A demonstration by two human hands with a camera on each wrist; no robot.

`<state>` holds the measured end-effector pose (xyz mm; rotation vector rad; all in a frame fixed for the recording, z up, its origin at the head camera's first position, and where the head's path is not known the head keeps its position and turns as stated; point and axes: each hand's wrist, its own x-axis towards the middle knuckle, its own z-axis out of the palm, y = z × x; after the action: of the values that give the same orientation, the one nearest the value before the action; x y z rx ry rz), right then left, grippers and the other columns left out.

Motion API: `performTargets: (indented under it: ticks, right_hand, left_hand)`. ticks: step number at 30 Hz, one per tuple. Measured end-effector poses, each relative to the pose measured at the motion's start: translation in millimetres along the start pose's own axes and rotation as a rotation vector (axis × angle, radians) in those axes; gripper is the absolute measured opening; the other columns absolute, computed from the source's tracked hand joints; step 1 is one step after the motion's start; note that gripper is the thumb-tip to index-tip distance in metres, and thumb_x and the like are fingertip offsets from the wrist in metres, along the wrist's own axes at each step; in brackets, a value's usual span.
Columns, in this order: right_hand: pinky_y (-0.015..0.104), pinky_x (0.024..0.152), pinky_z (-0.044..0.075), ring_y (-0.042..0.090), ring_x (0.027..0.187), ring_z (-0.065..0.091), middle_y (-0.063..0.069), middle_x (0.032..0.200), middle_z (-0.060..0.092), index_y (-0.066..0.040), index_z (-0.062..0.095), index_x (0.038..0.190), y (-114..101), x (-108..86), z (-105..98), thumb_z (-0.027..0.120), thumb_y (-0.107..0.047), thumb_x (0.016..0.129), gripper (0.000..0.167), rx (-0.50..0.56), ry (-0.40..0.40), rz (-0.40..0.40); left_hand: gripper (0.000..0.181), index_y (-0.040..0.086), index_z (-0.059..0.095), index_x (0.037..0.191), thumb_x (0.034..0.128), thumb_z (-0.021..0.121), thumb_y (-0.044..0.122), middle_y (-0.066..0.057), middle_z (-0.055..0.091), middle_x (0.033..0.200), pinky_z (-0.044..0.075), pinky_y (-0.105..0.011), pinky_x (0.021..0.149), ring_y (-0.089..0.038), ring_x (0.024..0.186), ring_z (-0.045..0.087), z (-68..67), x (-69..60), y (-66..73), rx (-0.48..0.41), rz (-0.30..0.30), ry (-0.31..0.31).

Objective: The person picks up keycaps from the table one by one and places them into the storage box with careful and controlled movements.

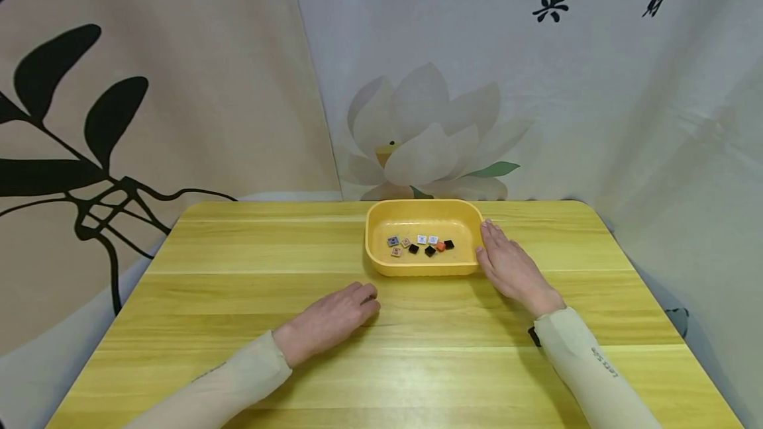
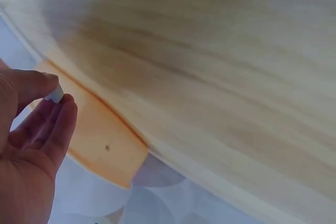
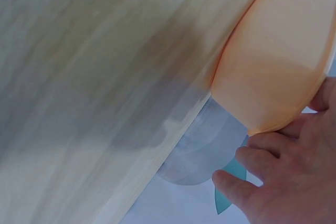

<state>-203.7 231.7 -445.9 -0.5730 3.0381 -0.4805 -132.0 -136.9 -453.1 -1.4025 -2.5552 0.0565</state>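
Observation:
A yellow tray stands near the table's far edge, with several small square pieces on its floor in white, black, beige, blue and orange. My left hand is above the table, in front of the tray and to its left. In the left wrist view its thumb and fingertips pinch a small whitish piece, whose kind cannot be made out. My right hand rests against the tray's right end, fingers fairly straight; in the right wrist view, some of its fingertips are hidden behind the tray wall.
The wooden table reaches toward me from the tray, its far edge close behind it. A printed curtain hangs behind the table. A dark band shows at the right sleeve's cuff.

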Motion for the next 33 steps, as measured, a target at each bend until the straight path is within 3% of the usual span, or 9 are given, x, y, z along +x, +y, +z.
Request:
performTargets:
  ticks: [9, 17, 29, 33]
  right_hand:
    - [0.064, 0.118, 0.025, 0.045, 0.154, 0.02, 0.029, 0.167, 0.018, 0.012, 0.02, 0.159, -0.6, -1.4, 0.1, 0.03, -0.031, 0.114, 0.063, 0.003, -0.004, 0.0]
    - [0.064, 0.117, 0.025, 0.045, 0.154, 0.02, 0.029, 0.167, 0.018, 0.012, 0.02, 0.159, -0.5, -1.7, 0.3, 0.027, -0.034, 0.114, 0.065, 0.006, -0.002, -0.003]
    - [0.064, 0.118, 0.026, 0.044, 0.154, 0.021, 0.028, 0.168, 0.018, 0.011, 0.02, 0.159, 0.4, -1.4, 0.9, 0.033, -0.029, 0.114, 0.062, 0.011, 0.02, -0.003]
    - [0.064, 0.117, 0.026, 0.044, 0.154, 0.021, 0.028, 0.168, 0.018, 0.012, 0.02, 0.159, -0.2, -1.5, 0.7, 0.032, -0.029, 0.114, 0.062, 0.012, 0.02, -0.006]
  left_hand:
    - [0.029, 0.002, 0.074, 0.117, 0.089, 0.076, -0.005, -0.012, 0.065, 0.122, 0.054, -0.023, 0.093, -0.019, 0.107, 0.066, -14.7, 7.5, -1.9, -0.002, 0.007, 0.084]
    - [0.035, 0.0, 0.07, 0.123, 0.0903, 0.073, -0.01, -0.013, 0.062, 0.128, 0.052, -0.028, 0.099, -0.022, 0.115, 0.062, -27.7, 23.1, -5.8, -0.028, -0.024, 0.152]
    - [0.037, -0.001, 0.068, 0.124, 0.0892, 0.073, -0.012, -0.015, 0.061, 0.13, 0.05, -0.03, 0.103, -0.024, 0.12, 0.06, -31.5, 52.0, -14.1, -0.135, -0.071, 0.228]
    - [0.033, -0.001, 0.068, 0.125, 0.0929, 0.069, -0.01, -0.014, 0.06, 0.13, 0.051, -0.028, 0.1, -0.022, 0.118, 0.06, -31.8, 62.9, -15.8, -0.166, -0.096, 0.246]
